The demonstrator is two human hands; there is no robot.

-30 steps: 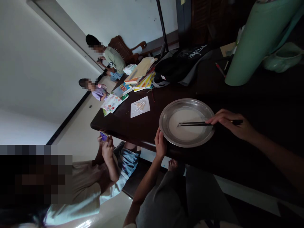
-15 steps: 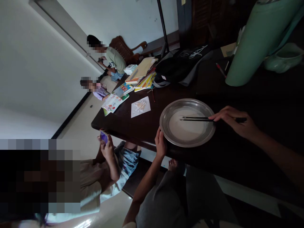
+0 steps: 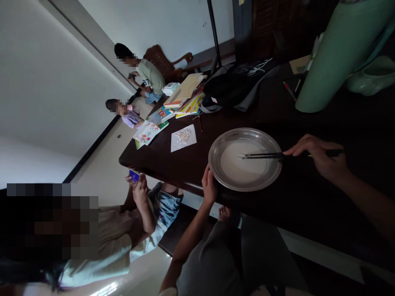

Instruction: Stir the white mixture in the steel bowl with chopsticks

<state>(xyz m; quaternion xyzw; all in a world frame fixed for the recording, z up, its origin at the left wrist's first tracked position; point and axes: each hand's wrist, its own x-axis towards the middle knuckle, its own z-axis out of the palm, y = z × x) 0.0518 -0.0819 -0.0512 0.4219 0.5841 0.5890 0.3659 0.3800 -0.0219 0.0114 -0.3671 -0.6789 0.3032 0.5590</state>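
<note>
A round metal plate with a pale film in it lies on the dark wooden table. My left hand grips the plate's near-left rim at the table edge. My right hand is closed on a pair of dark chopsticks. Their tips reach over the plate's middle, just above or touching the pale surface.
A tall green vase and a green pot stand at the far right. A black bag, stacked books and a paper sheet lie farther along. A person sits at my left holding a phone; two others sit by the wall.
My right hand has drawn back to the right, pulling the chopstick tips from the plate's left-centre toward its middle. My left hand stays on the rim.
</note>
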